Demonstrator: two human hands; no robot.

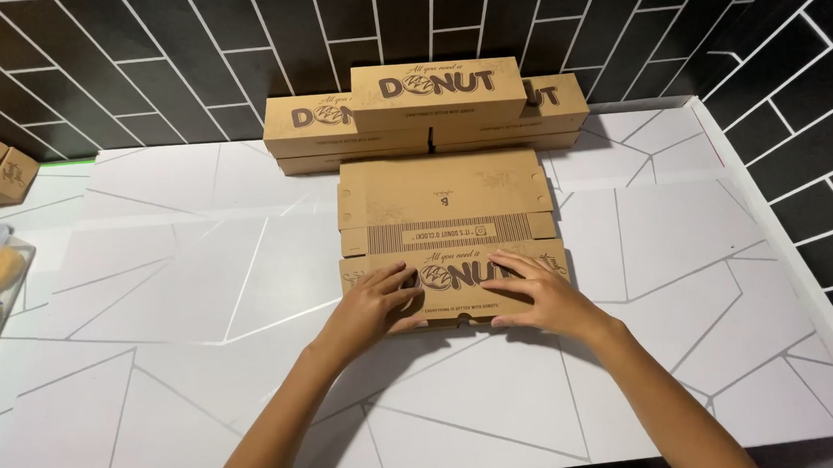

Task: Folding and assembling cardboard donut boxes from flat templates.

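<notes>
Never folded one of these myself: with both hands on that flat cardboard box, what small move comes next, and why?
Probably folding the front panel upward: both the left hand and right hand press flat on the unfolded cardboard box, whose near panel lies level on the white counter.

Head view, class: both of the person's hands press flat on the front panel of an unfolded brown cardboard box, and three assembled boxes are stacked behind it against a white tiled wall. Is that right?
One detail is wrong: the wall is black tile with pale grout, not white; the white surface is the counter. The head view shows it. The rest stands: left hand and right hand lie flat on the unfolded box, with three assembled boxes stacked behind it.
</notes>
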